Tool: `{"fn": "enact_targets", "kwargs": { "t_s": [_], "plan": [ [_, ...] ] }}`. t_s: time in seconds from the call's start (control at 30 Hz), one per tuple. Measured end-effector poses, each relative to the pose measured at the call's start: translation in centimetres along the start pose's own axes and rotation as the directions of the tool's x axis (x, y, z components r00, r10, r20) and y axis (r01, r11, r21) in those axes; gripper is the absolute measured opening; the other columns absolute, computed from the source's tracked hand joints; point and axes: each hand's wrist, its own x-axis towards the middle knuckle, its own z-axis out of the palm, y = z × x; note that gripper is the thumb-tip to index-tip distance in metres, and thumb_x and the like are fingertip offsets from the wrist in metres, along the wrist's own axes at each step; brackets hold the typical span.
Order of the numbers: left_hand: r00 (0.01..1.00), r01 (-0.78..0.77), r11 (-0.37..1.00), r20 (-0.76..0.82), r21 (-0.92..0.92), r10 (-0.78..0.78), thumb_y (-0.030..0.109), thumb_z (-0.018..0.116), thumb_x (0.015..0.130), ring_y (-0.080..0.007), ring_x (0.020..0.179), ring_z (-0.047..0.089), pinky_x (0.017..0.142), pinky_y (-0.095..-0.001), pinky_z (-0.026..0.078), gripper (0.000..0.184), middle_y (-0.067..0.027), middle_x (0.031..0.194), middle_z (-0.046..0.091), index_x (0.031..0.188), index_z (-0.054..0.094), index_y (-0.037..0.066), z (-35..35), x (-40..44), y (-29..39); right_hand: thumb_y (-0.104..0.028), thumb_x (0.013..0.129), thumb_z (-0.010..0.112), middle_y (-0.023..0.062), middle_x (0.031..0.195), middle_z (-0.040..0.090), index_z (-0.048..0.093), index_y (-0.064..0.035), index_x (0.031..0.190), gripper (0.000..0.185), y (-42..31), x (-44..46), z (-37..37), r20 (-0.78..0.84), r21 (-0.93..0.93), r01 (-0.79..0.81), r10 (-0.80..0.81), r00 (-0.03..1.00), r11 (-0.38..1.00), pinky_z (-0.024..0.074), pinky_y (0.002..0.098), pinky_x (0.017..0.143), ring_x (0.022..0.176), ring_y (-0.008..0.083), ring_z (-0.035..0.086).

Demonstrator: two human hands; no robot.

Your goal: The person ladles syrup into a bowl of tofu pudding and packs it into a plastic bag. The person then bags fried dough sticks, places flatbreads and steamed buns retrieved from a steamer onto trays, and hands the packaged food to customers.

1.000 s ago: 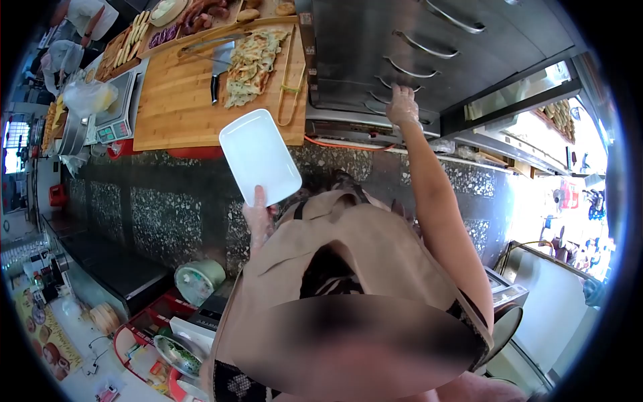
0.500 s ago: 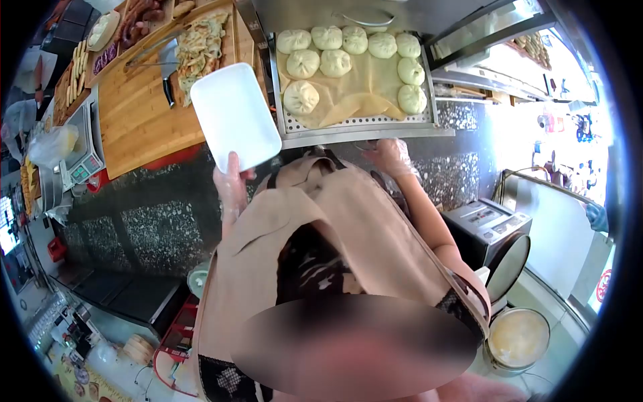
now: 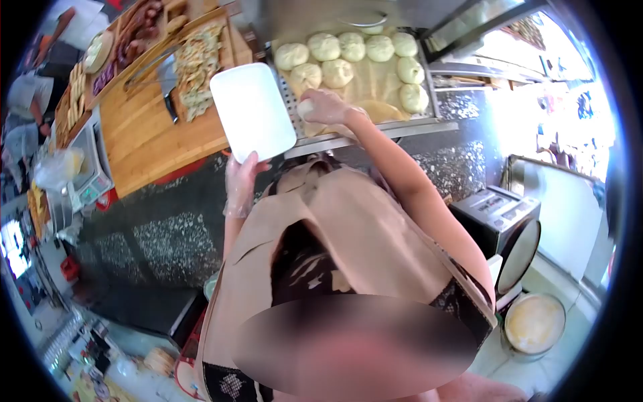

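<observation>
My left hand [image 3: 245, 175], in a clear plastic glove, grips the near end of a white foam tray [image 3: 253, 110]. Nothing lies on the tray. My right hand [image 3: 329, 110], also gloved, has its fingers closed around a steamed bun [image 3: 306, 108] at the front left of the steamer drawer; the hand hides most of that bun. Several other pleated steamed buns [image 3: 337, 73] sit along the back and right side of the drawer, on a tan cloth [image 3: 365, 87] over a perforated metal base.
Left of the tray, a wooden cutting board [image 3: 137, 144] bears a knife [image 3: 169, 94] and a heap of sliced flatbread [image 3: 199, 74]. A digital scale [image 3: 90, 187] stands beyond it. A person in light clothes [image 3: 27, 100] is at far left. At right are a metal appliance [image 3: 499, 214] and a round pot [image 3: 534, 325].
My right hand has moved from in front of the drawer's edge up over it and closed on the front-left bun. The foam tray has shifted slightly right, nearer the drawer.
</observation>
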Motion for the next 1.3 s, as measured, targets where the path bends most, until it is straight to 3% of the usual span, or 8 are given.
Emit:
{"fn": "enact_targets", "kwargs": {
  "t_s": [0.3,0.5,0.7,0.73,0.83,0.97,1.1,1.3],
  "plan": [
    [0.895,0.163,0.946,0.361,0.28,-0.261,0.01,0.058,0.085,-0.0143,0.067,0.063,0.06,-0.0289,0.052,0.019,-0.0079,0.084,0.066,0.101,0.064,0.0,5.5,3.5,-2.4,-0.037,0.075,0.071,0.0212,0.134,0.048,0.046,-0.0058,0.133,0.071,-4.5,-10.0,-9.8,-0.526,-0.027,-0.076,0.051,0.849,0.997,0.0368,0.0435,0.103,0.124,0.0355,0.045],
    [0.902,0.139,0.99,0.414,-0.021,-0.118,0.016,0.061,0.088,-0.0096,0.072,0.061,0.061,-0.0236,0.052,0.029,-0.0024,0.094,0.063,0.115,0.056,0.004,6.8,3.2,-2.6,-0.036,0.064,0.075,0.0239,0.13,0.049,0.043,-0.0116,0.134,0.081,22.8,-7.8,-8.9,-0.286,-0.555,-0.326,0.192,0.939,0.765,0.0408,0.045,0.099,0.123,0.0371,0.046],
    [0.904,0.077,0.997,0.423,-0.031,-0.057,0.017,0.061,0.089,-0.0097,0.078,0.06,0.066,-0.0238,0.053,0.034,-0.0039,0.1,0.062,0.119,0.051,0.004,5.2,2.6,-2.0,-0.015,0.067,0.06,0.0172,0.108,0.056,0.048,-0.0046,0.115,0.05,30.2,-7.0,-11.1,-0.416,0.162,-0.291,0.332,0.847,0.943,0.0494,0.0424,0.081,0.095,0.0343,0.058],
    [0.905,0.078,0.995,0.424,-0.057,-0.047,0.019,0.062,0.089,-0.0094,0.078,0.06,0.065,-0.0234,0.053,0.035,-0.0036,0.099,0.063,0.119,0.052,0.004,5.1,1.9,-1.6,-0.01,0.07,0.054,0.0122,0.106,0.055,0.046,-0.0054,0.116,0.047,31.1,-8.0,-12.6,-0.088,0.694,-0.241,0.413,0.907,0.678,0.0515,0.0438,0.073,0.096,0.0324,0.057],
    [0.873,0.061,0.997,0.487,-0.055,-0.027,0.02,0.063,0.088,-0.009,0.078,0.06,0.065,-0.0226,0.052,0.038,-0.0031,0.098,0.063,0.12,0.051,0.004,4.5,2.0,-2.3,-0.007,0.076,0.054,0.0116,0.113,0.052,0.044,-0.0071,0.121,0.046,17.9,-12.6,-14.7,-0.221,0.939,0.06,0.459,0.86,0.34,0.0526,0.0453,0.076,0.101,0.03,0.056],
    [0.81,0.024,0.998,0.586,-0.066,0.019,0.014,0.066,0.084,-0.0131,0.091,0.061,0.076,-0.0293,0.052,0.047,-0.0056,0.106,0.063,0.126,0.048,0.002,4.2,2.9,-3.6,-0.005,0.076,0.058,0.011,0.124,0.051,0.045,-0.0059,0.129,0.054,-0.6,-12.9,-15.8,-0.465,0.565,0.333,-0.042,0.884,0.755,0.0443,0.0374,0.095,0.114,0.0245,0.051],
    [0.797,-0.035,0.999,0.604,0.004,0.025,0.027,0.067,0.086,-0.0071,0.081,0.06,0.065,-0.0234,0.051,0.042,-0.0001,0.1,0.063,0.12,0.053,0.007,5.7,1.9,-2.8,-0.005,0.066,0.067,0.016,0.126,0.049,0.055,-0.0064,0.12,0.056,-7.3,-8.0,-12.5,-0.328,-0.446,0.356,-0.52,0.789,0.821,0.0399,0.0449,0.098,0.115,0.034,0.047],
    [0.768,-0.123,0.973,0.602,-0.196,0.218,0.026,0.068,0.086,-0.0111,0.101,0.055,0.088,-0.0303,0.047,0.049,-0.002,0.111,0.061,0.126,0.05,0.003,5.0,1.7,-4.2,-0.013,0.064,0.07,0.019,0.121,0.053,0.057,-0.006,0.118,0.056,-7.7,-7.3,-10.6,-0.235,-0.421,0.415,-0.539,0.809,0.807,0.0407,0.0476,0.095,0.113,0.037,0.049]
  ]
}}
